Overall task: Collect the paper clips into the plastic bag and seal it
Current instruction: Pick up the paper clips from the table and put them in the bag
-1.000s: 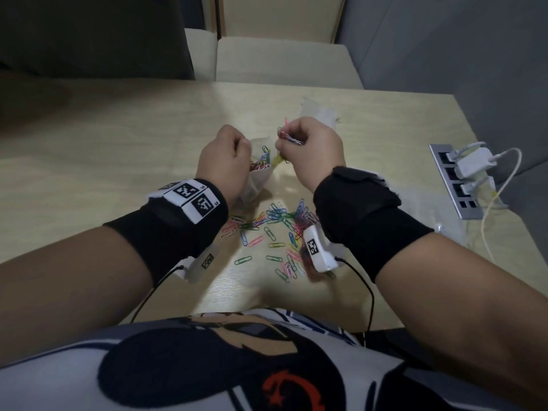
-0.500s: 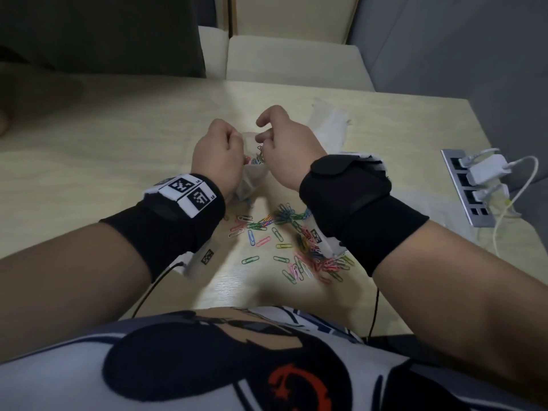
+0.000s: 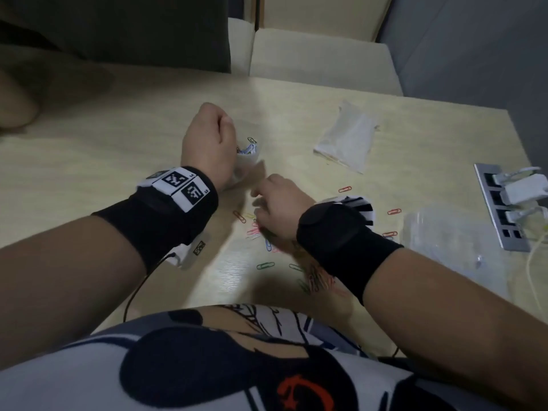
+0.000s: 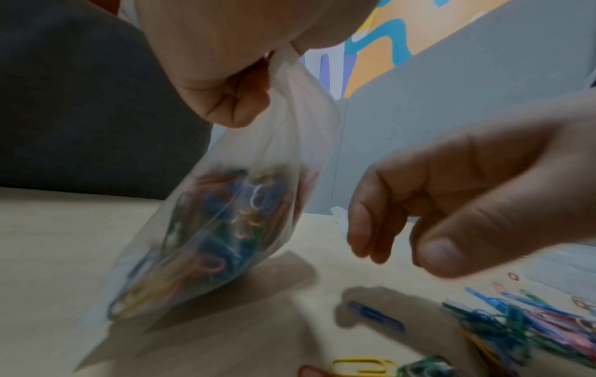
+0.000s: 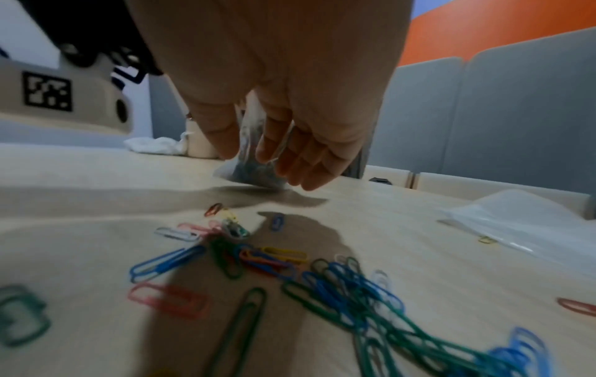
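Note:
My left hand [image 3: 209,140] [image 4: 225,84] pinches the top edge of a small clear plastic bag [image 4: 219,229] [image 3: 246,161], which hangs tilted with its bottom on the table and holds several coloured paper clips. My right hand [image 3: 275,203] [image 5: 283,127] hovers empty, fingers relaxed and pointing down, just above the loose pile of coloured paper clips [image 5: 290,270] [image 3: 267,241] scattered on the pale wooden table [image 3: 103,161]. In the left wrist view, my right hand [image 4: 451,204] hangs to the right of the bag, over the clips [image 4: 516,321].
A second clear bag [image 3: 347,140] lies flat at the back right. A crumpled clear plastic sheet [image 3: 450,241] and a silver power strip [image 3: 504,209] with white plugs sit at the right edge. Grey partition panels stand behind the table.
My right hand has left the bag mouth and dropped down and to the right to the clip pile, now empty. My left hand keeps hold of the bag.

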### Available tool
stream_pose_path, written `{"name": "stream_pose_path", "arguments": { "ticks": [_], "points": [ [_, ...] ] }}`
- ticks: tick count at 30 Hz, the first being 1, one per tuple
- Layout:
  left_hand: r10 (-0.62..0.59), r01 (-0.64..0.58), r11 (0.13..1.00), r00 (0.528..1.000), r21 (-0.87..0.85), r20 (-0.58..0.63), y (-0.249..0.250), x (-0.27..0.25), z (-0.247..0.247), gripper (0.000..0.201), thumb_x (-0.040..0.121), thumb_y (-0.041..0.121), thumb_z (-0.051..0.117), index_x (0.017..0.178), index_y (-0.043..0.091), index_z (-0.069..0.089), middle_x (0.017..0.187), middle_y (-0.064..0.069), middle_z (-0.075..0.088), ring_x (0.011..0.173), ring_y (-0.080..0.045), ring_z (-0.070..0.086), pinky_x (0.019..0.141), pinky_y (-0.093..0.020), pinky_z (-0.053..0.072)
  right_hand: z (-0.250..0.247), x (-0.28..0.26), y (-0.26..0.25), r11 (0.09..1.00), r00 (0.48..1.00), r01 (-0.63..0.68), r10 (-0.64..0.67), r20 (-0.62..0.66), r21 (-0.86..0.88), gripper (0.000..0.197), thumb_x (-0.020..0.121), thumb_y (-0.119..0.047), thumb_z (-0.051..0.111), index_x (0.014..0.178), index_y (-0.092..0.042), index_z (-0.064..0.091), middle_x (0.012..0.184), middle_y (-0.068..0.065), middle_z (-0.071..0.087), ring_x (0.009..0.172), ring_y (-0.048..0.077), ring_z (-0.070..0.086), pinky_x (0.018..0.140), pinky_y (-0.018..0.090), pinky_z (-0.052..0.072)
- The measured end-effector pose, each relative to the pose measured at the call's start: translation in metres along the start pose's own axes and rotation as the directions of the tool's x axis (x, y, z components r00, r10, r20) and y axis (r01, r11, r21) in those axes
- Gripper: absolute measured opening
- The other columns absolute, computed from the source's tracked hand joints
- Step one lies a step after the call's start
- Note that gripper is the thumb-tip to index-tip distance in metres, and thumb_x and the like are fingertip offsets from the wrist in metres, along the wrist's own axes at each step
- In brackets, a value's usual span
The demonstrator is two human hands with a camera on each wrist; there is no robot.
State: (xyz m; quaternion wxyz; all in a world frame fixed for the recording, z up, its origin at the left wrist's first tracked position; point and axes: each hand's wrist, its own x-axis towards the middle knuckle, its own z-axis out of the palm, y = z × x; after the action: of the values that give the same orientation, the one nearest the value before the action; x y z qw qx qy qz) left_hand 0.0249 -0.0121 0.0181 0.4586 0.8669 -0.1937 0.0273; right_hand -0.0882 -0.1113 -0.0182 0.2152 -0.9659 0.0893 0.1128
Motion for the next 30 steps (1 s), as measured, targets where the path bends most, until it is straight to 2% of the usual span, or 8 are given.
{"name": "stream_pose_path", "arguments": {
  "ticks": [7, 10, 13, 16, 20, 23, 27, 30],
  "points": [
    [-0.010, 0.010, 1.000, 1.000, 0.030, -0.002, -0.011, 0.004, -0.001, 0.023, 0.096, 0.022, 0.037, 0.098, 0.005, 0.052, 0.084, -0.002, 0.051, 0.078, -0.016, 0.046, 0.064, -0.021, 0.027, 0.028, -0.004, -0.002, 0.939, 0.925, 0.299, -0.241, 0.294, -0.171, 0.050, 0.080, -0.038, 0.059, 0.126, -0.022, 0.050, 0.131, 0.006, 0.045, 0.118, 0.029, 0.042, 0.090, 0.038, 0.046],
    [-0.001, 0.001, 1.000, 1.000, 0.013, 0.002, -0.011, 0.004, 0.002, 0.023, 0.096, 0.022, 0.038, 0.099, 0.004, 0.052, 0.085, -0.002, 0.051, 0.079, -0.016, 0.046, 0.066, -0.022, 0.027, 0.029, -0.016, 0.010, 0.916, 0.947, 0.293, -0.238, 0.217, -0.274, 0.030, 0.081, -0.027, 0.057, 0.109, -0.016, 0.053, 0.119, 0.008, 0.046, 0.108, 0.030, 0.044, 0.076, 0.036, 0.044],
    [0.010, -0.010, 1.000, 1.000, -0.002, 0.012, -0.008, 0.001, 0.006, 0.023, 0.096, 0.021, 0.039, 0.099, 0.002, 0.052, 0.084, -0.003, 0.051, 0.077, -0.016, 0.045, 0.064, -0.020, 0.026, 0.026, -0.028, 0.026, 0.916, 0.952, 0.270, -0.209, 0.221, -0.297, 0.021, 0.084, -0.024, 0.052, 0.103, -0.015, 0.055, 0.113, 0.008, 0.047, 0.103, 0.029, 0.046, 0.077, 0.038, 0.046],
    [0.020, -0.020, 1.000, 0.999, -0.011, 0.029, -0.005, -0.003, 0.009, 0.023, 0.096, 0.021, 0.039, 0.098, 0.002, 0.052, 0.082, -0.005, 0.051, 0.076, -0.017, 0.045, 0.063, -0.021, 0.025, 0.020, -0.033, 0.033, 0.920, 0.957, 0.230, -0.155, 0.244, -0.317, 0.019, 0.084, -0.026, 0.052, 0.100, -0.017, 0.058, 0.111, 0.006, 0.049, 0.101, 0.029, 0.048, 0.079, 0.038, 0.047],
    [0.026, -0.025, 0.999, 0.999, -0.021, 0.043, -0.002, -0.006, 0.013, 0.023, 0.096, 0.021, 0.039, 0.097, 0.003, 0.052, 0.082, -0.005, 0.051, 0.076, -0.018, 0.045, 0.062, -0.023, 0.025, 0.016, -0.032, 0.010, 0.901, 0.942, 0.312, -0.254, 0.217, -0.300, 0.027, 0.083, -0.035, 0.056, 0.103, -0.017, 0.058, 0.114, 0.007, 0.050, 0.101, 0.029, 0.048, 0.076, 0.035, 0.040],
    [0.019, -0.018, 1.000, 0.999, -0.019, 0.048, -0.001, -0.008, 0.013, 0.023, 0.097, 0.022, 0.039, 0.098, 0.003, 0.052, 0.082, -0.004, 0.051, 0.075, -0.018, 0.045, 0.061, -0.022, 0.025, 0.030, -0.027, -0.017, 0.844, 0.894, 0.403, -0.282, 0.348, -0.352, 0.031, 0.086, -0.037, 0.056, 0.110, -0.018, 0.057, 0.121, 0.006, 0.049, 0.106, 0.029, 0.047, 0.075, 0.035, 0.039],
    [0.015, -0.014, 1.000, 0.999, -0.020, 0.038, -0.002, -0.007, 0.008, 0.022, 0.097, 0.022, 0.039, 0.098, 0.004, 0.052, 0.082, -0.004, 0.050, 0.074, -0.017, 0.044, 0.060, -0.019, 0.023, 0.040, -0.028, -0.007, 0.908, 0.918, 0.294, -0.181, 0.352, -0.299, 0.021, 0.085, -0.016, 0.050, 0.105, -0.017, 0.056, 0.113, 0.007, 0.050, 0.105, 0.030, 0.049, 0.073, 0.035, 0.040],
    [0.006, -0.005, 1.000, 1.000, -0.022, 0.030, -0.004, -0.007, 0.006, 0.022, 0.097, 0.022, 0.039, 0.097, 0.004, 0.051, 0.081, -0.003, 0.050, 0.075, -0.018, 0.045, 0.060, -0.021, 0.023, 0.028, -0.028, 0.017, 0.922, 0.943, 0.236, -0.142, 0.300, -0.307, 0.022, 0.085, -0.017, 0.049, 0.105, -0.017, 0.058, 0.108, 0.006, 0.053, 0.100, 0.030, 0.052, 0.073, 0.034, 0.041]
  ]
}}
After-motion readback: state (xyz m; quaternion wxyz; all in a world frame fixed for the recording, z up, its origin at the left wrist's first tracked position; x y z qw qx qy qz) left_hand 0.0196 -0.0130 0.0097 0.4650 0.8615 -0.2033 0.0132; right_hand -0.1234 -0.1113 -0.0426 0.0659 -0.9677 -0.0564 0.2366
